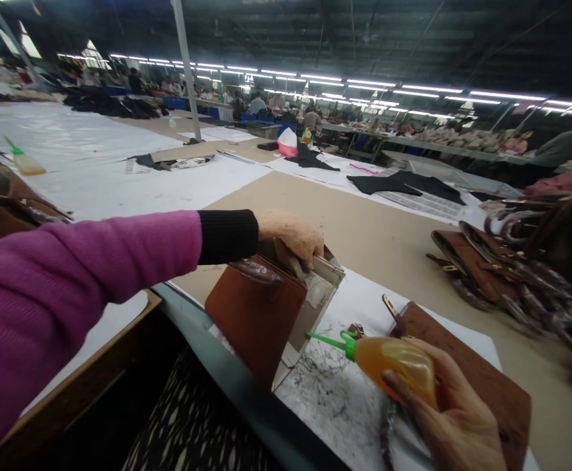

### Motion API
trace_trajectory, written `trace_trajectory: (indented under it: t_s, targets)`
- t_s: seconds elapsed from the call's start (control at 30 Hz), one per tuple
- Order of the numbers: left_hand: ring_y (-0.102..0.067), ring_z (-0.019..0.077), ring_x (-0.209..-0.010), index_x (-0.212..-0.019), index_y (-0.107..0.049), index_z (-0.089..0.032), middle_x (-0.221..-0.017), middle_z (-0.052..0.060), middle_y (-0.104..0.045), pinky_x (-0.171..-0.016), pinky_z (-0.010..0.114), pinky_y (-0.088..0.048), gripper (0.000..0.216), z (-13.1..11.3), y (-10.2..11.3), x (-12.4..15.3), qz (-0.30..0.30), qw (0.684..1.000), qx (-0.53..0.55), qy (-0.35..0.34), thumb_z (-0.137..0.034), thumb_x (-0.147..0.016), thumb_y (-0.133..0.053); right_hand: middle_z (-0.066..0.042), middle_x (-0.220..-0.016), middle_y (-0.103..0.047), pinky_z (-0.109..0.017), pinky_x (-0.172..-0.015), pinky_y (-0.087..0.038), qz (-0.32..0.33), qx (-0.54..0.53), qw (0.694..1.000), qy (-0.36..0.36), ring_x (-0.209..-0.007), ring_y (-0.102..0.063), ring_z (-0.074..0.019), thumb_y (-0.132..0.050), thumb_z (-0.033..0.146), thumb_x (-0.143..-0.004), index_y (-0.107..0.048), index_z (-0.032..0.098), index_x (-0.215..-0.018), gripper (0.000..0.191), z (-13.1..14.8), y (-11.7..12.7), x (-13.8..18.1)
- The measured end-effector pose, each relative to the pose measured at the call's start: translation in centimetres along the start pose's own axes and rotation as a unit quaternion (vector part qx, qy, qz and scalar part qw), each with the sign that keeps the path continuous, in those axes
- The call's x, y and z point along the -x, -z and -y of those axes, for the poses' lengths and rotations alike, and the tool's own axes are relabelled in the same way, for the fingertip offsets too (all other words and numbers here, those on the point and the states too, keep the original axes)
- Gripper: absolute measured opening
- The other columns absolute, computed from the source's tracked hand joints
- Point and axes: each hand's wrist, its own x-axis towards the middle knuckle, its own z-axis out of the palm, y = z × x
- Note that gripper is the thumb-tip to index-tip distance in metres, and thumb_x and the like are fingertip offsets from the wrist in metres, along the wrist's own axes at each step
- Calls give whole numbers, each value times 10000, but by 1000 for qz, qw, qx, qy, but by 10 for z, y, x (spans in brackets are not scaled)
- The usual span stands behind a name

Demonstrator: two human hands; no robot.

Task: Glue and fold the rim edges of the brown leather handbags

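Note:
My left hand [293, 234] is closed on the upper edge of a brown leather handbag [261, 307], holding it tilted on the table. The bag's pale inner side panel [310, 311] faces right. In my right hand [455, 402] lies a squeeze glue bottle [396, 366] of amber liquid with a green nozzle. The nozzle's tip points left, at or very near the pale panel; whether it touches I cannot tell. Beneath the bottle and to its right lies a flat brown leather piece [482, 373] with a strap and metal fitting at its upper corner.
Brown bags with wrapped handles [506, 261] are heaped at the right. Another glue bottle [28, 162] and brown bag parts [1, 196] lie at the left. Black fabric pieces [404, 183] rest farther back. An open wooden drawer [84, 386] is below the table edge. People work in the background.

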Motion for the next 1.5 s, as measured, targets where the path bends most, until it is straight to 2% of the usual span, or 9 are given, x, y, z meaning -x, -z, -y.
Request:
trace_trajectory:
  t_s: [0.2,0.33,0.53,0.63,0.8,0.9,1.07,1.2,1.5]
  targets:
    - [-581,160,-758,-1049,-717,-190,-923,30,-727,-671,254,-405,299,-3,1,4,0,1000,3,-1,-226,-791,-570,-33,-978,-704,-246,-764,-543,44,-3,999,-2,-860,-662,-256,-822,508,-591,-648,221,-1061,577,-14,-2,4]
    - [-571,148,-734,-1012,-728,-193,-903,27,-730,-668,242,-391,282,-3,0,4,-2,1000,12,-4,-220,-777,-575,-22,-942,-707,-254,-770,-541,42,15,999,-8,-841,-664,-250,-771,543,-656,-650,235,-1047,512,-17,-5,11]
    - [-548,142,-709,-952,-744,-223,-868,3,-729,-659,241,-360,243,-5,-2,2,-13,999,32,12,-236,-757,-599,-22,-1019,-698,-197,-783,-522,102,-12,994,-23,-901,-659,-227,-805,494,-650,-608,243,-1082,537,-33,-4,15]
    - [-536,143,-698,-953,-745,-221,-841,5,-725,-650,247,-347,247,-10,-2,5,-19,999,17,28,-226,-759,-593,-18,-960,-695,-211,-711,-545,94,-30,995,-30,-844,-658,-229,-786,504,-679,-609,242,-1052,489,-33,-6,16]
    - [-530,143,-696,-977,-737,-210,-891,25,-724,-634,252,-346,259,-13,-4,8,-32,999,-4,28,-223,-762,-593,-46,-938,-685,-258,-609,-570,147,-53,985,-75,-804,-647,-258,-771,519,-699,-601,226,-1065,499,-39,-6,16]
    - [-525,139,-677,-988,-731,-216,-876,25,-719,-619,253,-345,265,-13,-5,9,-38,999,-11,22,-229,-766,-587,-52,-923,-679,-274,-584,-567,154,-52,982,-93,-783,-633,-260,-758,536,-707,-604,221,-1059,496,-44,-6,18]
    - [-520,133,-676,-997,-725,-227,-877,16,-713,-629,247,-352,265,-16,-7,12,-38,999,-16,28,-231,-780,-573,-52,-914,-679,-281,-572,-558,128,-55,983,-117,-773,-627,-263,-783,552,-652,-607,218,-1033,536,-29,-12,27]
    - [-523,134,-693,-996,-726,-218,-871,19,-711,-644,244,-353,258,-20,-7,15,-39,999,-12,34,-230,-781,-584,-30,-902,-670,-257,-580,-531,93,-74,985,-123,-774,-617,-240,-755,543,-677,-603,227,-1024,493,-14,-19,36]
    - [-501,121,-619,-889,-720,-192,-741,9,-681,-610,248,-347,188,-16,-17,18,-77,996,-28,-17,-207,-767,-577,1,-754,-638,-229,-489,-461,135,-111,976,-131,-621,-541,-182,-769,524,-671,-619,223,-960,443,-13,-24,43]
